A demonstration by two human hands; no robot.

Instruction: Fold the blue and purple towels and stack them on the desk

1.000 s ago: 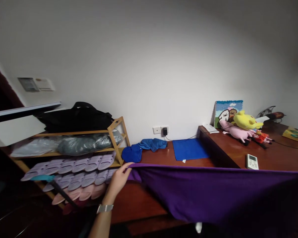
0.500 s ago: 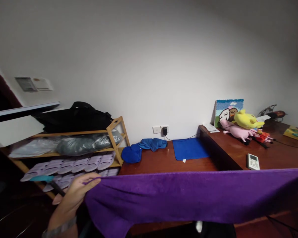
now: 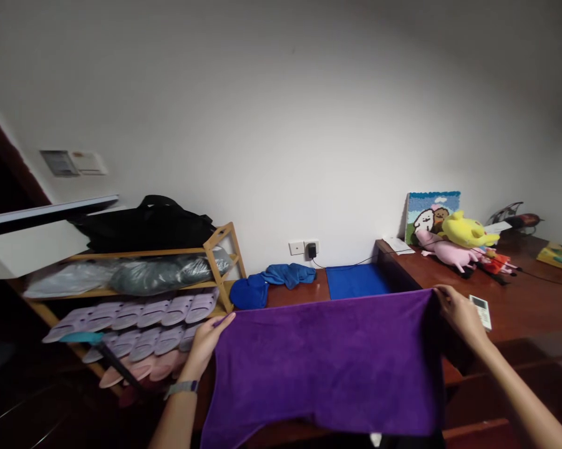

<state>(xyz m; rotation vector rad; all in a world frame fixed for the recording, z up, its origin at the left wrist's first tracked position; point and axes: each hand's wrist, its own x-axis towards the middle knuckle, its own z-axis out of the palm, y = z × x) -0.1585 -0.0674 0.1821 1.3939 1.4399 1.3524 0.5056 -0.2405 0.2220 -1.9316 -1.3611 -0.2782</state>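
Observation:
A purple towel (image 3: 327, 365) hangs spread between my two hands, in front of the wooden table. My left hand (image 3: 208, 343), with a band on its wrist, pinches the towel's upper left corner. At the upper right corner, my right hand (image 3: 458, 312) is closed on the cloth. The towel's lower edge droops unevenly and hides part of the table front. Behind it, a flat blue cloth (image 3: 355, 282) lies on the table, partly covered by the towel. A crumpled blue cloth (image 3: 290, 274) and a folded blue cloth (image 3: 249, 292) lie to its left.
At left stands a wooden rack (image 3: 222, 280) with lilac slippers (image 3: 163, 312) and a black bag (image 3: 145, 227). The raised surface (image 3: 519, 299) at right holds plush toys (image 3: 453, 249), a white remote (image 3: 481, 312) and a picture (image 3: 430, 215). A charger (image 3: 311, 251) is plugged into the wall.
The towel's right end has come left and up, so the towel spans less width and hangs squarer. My right hand has entered view. My left hand has shifted right.

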